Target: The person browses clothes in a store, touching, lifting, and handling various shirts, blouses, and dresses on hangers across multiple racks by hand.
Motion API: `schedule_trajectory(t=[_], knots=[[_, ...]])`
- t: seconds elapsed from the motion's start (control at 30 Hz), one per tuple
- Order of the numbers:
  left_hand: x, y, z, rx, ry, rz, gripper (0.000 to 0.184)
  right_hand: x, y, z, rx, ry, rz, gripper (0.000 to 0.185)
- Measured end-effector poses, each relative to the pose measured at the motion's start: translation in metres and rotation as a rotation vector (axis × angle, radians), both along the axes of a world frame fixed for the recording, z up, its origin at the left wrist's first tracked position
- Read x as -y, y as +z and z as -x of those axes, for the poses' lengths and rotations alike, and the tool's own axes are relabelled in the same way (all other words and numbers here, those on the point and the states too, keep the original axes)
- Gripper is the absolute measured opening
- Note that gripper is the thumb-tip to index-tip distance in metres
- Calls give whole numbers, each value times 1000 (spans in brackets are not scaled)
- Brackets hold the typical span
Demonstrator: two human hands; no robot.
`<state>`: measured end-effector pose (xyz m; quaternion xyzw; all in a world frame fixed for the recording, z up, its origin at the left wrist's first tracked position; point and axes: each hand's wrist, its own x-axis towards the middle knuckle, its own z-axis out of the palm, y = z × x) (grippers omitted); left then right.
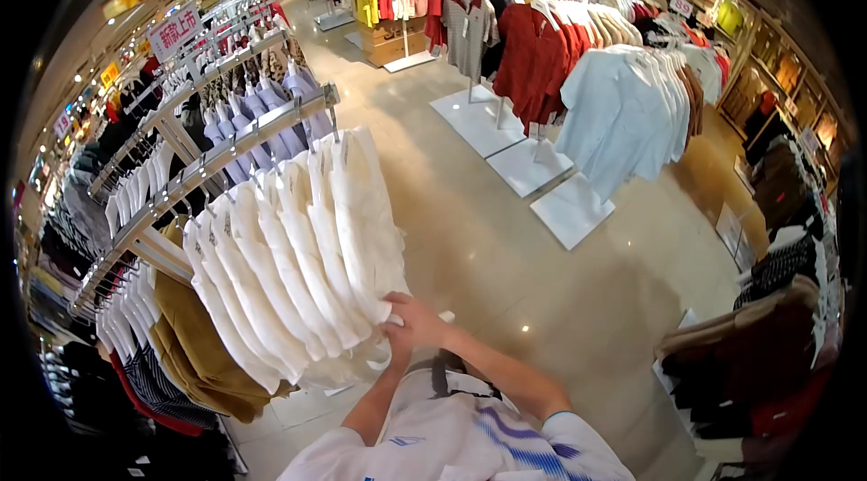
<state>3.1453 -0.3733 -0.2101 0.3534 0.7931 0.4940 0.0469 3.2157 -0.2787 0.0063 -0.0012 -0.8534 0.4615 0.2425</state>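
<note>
A row of white shirts (262, 273) hangs from hooks on a metal rail in front of me, to the left. At the near end of the row, my right hand (418, 318) pinches the edge of the front white shirt (361, 219). Just below it, my left hand (398, 343) also closes on that shirt's edge, its fingers partly covered by the right hand. The two hands are close together, at the shirt's lower right side. The shirt still hangs from the rail.
The metal rail (226, 151) runs from lower left to upper middle. Lilac tops (239, 124) hang behind it and brown garments (194, 345) below. Across the tiled floor (479, 273) stand racks with light blue shirts (623, 111) and red tops (533, 56). Dark clothes (750, 354) hang at right.
</note>
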Motion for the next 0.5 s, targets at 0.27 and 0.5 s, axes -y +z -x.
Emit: schedule_trajectory(t=[0.27,0.5], knots=[[8,-43,0,569,-2,168,24,-77,-98,-14,393,92,26,53],[-20,85,-27,611,-124,-30,26,-90,-157,-1,361,244,162,51]])
